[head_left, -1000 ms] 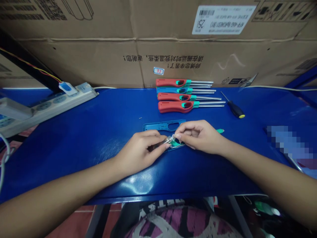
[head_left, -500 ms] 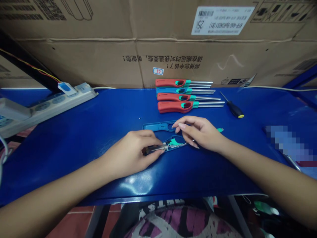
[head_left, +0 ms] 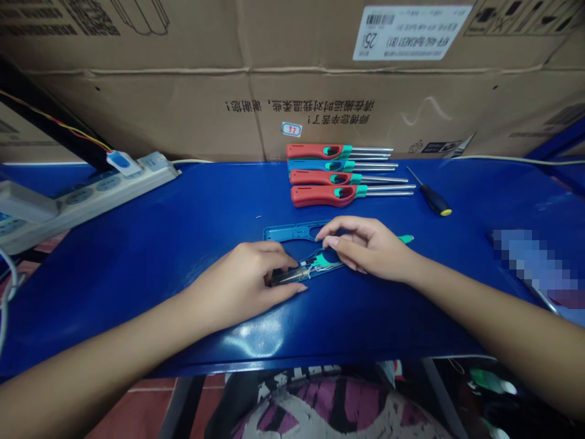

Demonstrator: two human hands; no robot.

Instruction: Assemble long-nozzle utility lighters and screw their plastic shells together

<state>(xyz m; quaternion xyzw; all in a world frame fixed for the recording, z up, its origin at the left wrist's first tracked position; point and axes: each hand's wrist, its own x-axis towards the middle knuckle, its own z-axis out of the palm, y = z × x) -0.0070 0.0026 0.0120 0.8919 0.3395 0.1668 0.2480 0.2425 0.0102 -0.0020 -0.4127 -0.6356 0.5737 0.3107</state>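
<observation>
My left hand (head_left: 249, 277) grips an opened gas lighter, thumb and fingers on either side of its dark clear fuel tank (head_left: 289, 276). The tank lies in a blue half shell, with a green trigger (head_left: 323, 261) and thin white wires to its right. My right hand (head_left: 370, 247) hovers over the trigger end, fingers curled and thumb near the index finger; what they pinch, if anything, is hidden. Just behind lies the other blue half shell (head_left: 287, 233), its right end covered by my right hand. A green tip piece (head_left: 405, 239) shows beyond that hand.
Several assembled lighters, one of them blue (head_left: 315, 165) and a red one (head_left: 320, 196) in front, lie in a row at the back. A screwdriver (head_left: 435, 200) is right of them. A tiny screw (head_left: 258, 216) lies left. The power strip (head_left: 100, 186) stands at left, cardboard behind.
My left fingers have spread slightly around the tank, showing more of it. My right fingertips have shifted a little left and curled in closer together above the trigger.
</observation>
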